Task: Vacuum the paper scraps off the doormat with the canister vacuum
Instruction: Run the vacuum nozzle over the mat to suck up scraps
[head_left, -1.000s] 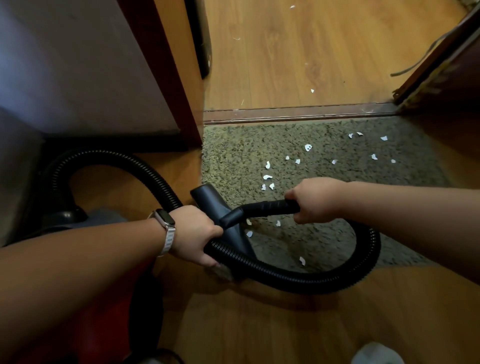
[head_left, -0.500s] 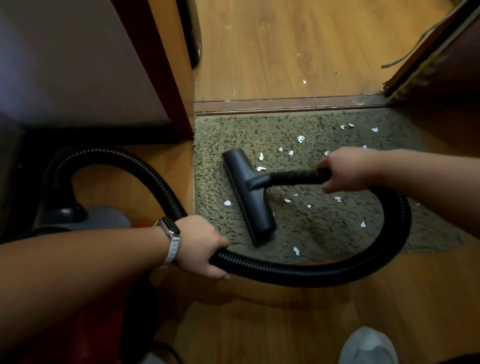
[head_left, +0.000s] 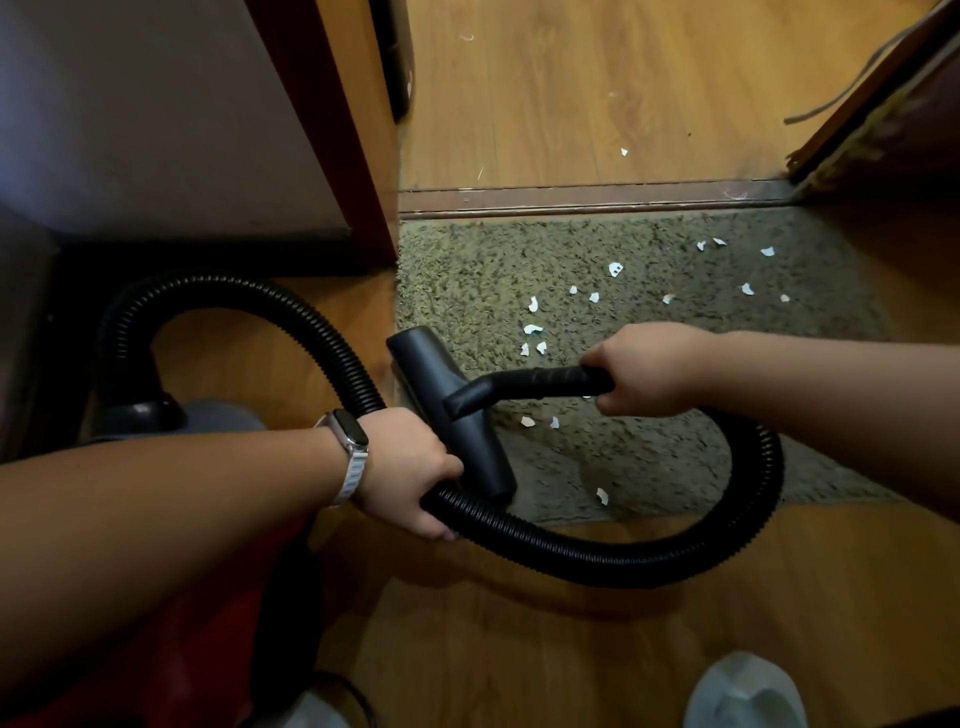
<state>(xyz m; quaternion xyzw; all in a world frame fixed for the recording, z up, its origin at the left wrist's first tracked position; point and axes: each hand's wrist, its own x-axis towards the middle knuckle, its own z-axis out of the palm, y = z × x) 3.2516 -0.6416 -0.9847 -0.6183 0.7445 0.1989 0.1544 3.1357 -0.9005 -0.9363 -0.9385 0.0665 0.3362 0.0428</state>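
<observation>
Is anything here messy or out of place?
White paper scraps litter the doormat, mostly its middle and far right. One stray scrap lies beyond the threshold strip on the wooden floor, off the mat.

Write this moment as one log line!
left hand: grips hose | right hand: grips wand | nozzle: on mat edge | scraps: on mat
</observation>
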